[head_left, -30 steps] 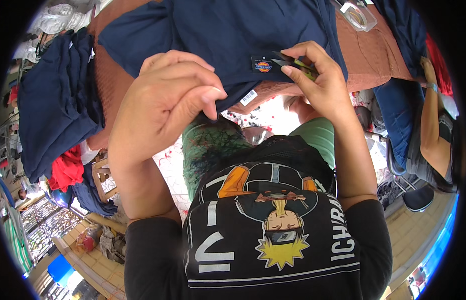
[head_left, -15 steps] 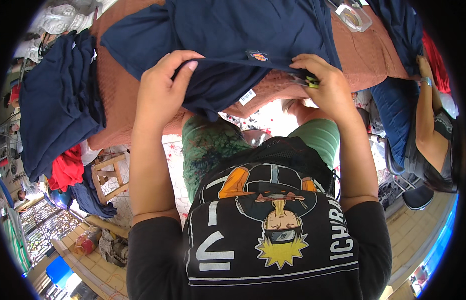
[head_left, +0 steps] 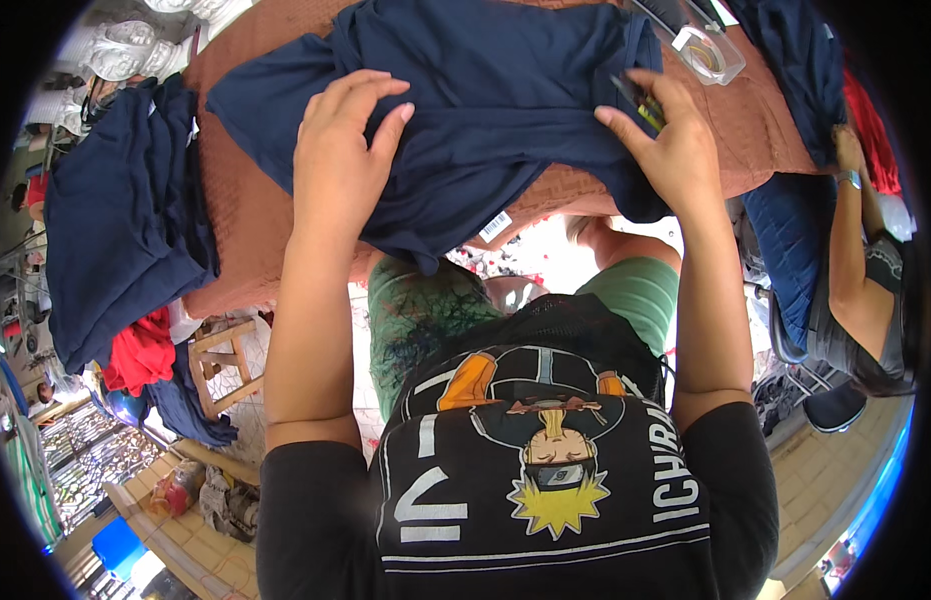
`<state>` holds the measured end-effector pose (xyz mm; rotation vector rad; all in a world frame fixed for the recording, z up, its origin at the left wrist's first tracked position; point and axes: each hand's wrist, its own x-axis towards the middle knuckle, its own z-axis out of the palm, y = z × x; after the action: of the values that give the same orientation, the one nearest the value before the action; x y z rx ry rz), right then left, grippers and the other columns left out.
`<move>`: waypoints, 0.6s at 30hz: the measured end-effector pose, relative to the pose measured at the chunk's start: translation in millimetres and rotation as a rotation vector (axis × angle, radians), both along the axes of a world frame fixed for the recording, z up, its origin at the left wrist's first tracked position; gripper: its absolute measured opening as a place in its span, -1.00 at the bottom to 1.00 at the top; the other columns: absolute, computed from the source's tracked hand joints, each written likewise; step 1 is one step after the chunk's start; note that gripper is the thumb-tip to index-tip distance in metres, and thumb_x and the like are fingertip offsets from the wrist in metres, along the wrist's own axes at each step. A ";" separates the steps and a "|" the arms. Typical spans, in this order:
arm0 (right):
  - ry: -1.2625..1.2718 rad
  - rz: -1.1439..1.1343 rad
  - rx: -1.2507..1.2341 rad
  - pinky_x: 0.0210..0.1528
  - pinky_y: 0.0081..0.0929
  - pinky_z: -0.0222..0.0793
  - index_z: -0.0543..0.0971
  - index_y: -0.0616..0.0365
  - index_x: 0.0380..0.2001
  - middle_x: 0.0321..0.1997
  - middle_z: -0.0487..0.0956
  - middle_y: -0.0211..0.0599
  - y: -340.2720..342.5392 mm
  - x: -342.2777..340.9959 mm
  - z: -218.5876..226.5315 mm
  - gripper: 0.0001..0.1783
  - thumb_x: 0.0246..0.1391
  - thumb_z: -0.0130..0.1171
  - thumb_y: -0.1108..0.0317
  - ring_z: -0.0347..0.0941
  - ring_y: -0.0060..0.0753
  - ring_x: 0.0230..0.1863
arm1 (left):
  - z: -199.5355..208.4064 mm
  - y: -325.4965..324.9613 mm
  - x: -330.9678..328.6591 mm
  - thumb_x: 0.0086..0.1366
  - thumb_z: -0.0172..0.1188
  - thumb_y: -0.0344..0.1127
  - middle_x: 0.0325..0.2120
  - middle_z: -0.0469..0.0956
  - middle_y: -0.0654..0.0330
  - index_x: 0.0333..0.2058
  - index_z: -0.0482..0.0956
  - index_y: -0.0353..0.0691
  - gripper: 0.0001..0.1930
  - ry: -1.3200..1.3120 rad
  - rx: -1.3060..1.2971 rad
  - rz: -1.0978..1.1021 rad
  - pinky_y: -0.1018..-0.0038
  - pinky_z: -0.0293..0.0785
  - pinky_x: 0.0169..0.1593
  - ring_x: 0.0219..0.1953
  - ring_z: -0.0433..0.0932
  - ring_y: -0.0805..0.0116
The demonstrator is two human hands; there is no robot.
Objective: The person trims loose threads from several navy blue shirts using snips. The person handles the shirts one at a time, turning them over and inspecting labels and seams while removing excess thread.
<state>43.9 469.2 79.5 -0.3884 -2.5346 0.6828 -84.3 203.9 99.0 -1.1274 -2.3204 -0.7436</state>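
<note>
Navy shirt [head_left: 505, 110] lies on brown desk [head_left: 245, 200], long axis left-right, hem hanging off the near edge. Left hand [head_left: 340, 150] flat and open on its left half, gripping nothing; right hand [head_left: 670, 145] presses the right half, fingers loosely curled round a small yellow-green tool [head_left: 640, 105]. Tape roll [head_left: 710, 52] just beyond right hand.
</note>
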 end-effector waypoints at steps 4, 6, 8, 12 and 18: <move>0.106 0.196 -0.297 -0.12 -0.31 0.45 0.48 0.09 -0.04 -0.19 0.59 -0.10 -42.2 -8.7 13.8 -0.64 0.09 0.24 0.28 0.56 -0.09 -0.17 | -1.9 23.9 40.0 0.08 0.37 -0.32 -0.29 0.63 0.15 -0.34 0.66 -0.25 -0.81 -0.417 0.151 -0.005 0.41 0.53 -0.16 -0.26 0.62 0.22; 0.171 0.375 -0.318 -0.12 -0.32 0.45 0.51 0.12 -0.11 -0.21 0.61 -0.14 -59.4 -18.9 1.1 -0.71 0.09 0.23 0.35 0.57 -0.12 -0.19 | -30.7 35.3 40.6 0.05 0.37 -0.32 -0.28 0.62 0.16 -0.35 0.66 -0.27 -0.80 -0.299 0.103 0.025 0.39 0.53 -0.15 -0.25 0.60 0.21; 0.096 0.339 -0.402 -0.12 -0.34 0.45 0.52 0.15 -0.15 -0.23 0.61 -0.17 -61.1 -29.2 -19.1 -0.75 0.09 0.23 0.38 0.57 -0.15 -0.19 | -45.6 40.7 39.4 0.05 0.38 -0.36 -0.24 0.62 0.18 -0.34 0.68 -0.25 -0.82 -0.227 0.075 0.059 0.43 0.54 -0.20 -0.30 0.62 0.26; 0.019 0.340 -0.582 -0.10 -0.37 0.45 0.54 0.19 -0.19 -0.23 0.61 -0.18 -56.5 -33.5 -29.0 -0.79 0.09 0.22 0.43 0.59 -0.21 -0.18 | -53.5 41.7 38.0 0.07 0.37 -0.37 -0.25 0.63 0.23 -0.33 0.69 -0.23 -0.83 -0.128 0.048 0.033 0.42 0.54 -0.22 -0.34 0.62 0.25; 0.002 0.357 -0.600 -0.09 -0.49 0.41 0.54 0.22 -0.18 -0.23 0.59 -0.25 -52.1 -33.9 -31.6 -0.81 0.12 0.21 0.46 0.54 -0.39 -0.18 | -43.1 46.8 28.0 0.21 0.27 -0.33 -0.30 0.67 0.19 -0.36 0.68 -0.26 -0.88 -0.588 0.193 0.110 0.48 0.52 -0.18 -0.28 0.65 0.36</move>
<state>10.0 417.1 47.9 -0.1219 -2.3722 1.5849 -56.3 250.7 55.9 -0.7544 -2.6667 -1.3685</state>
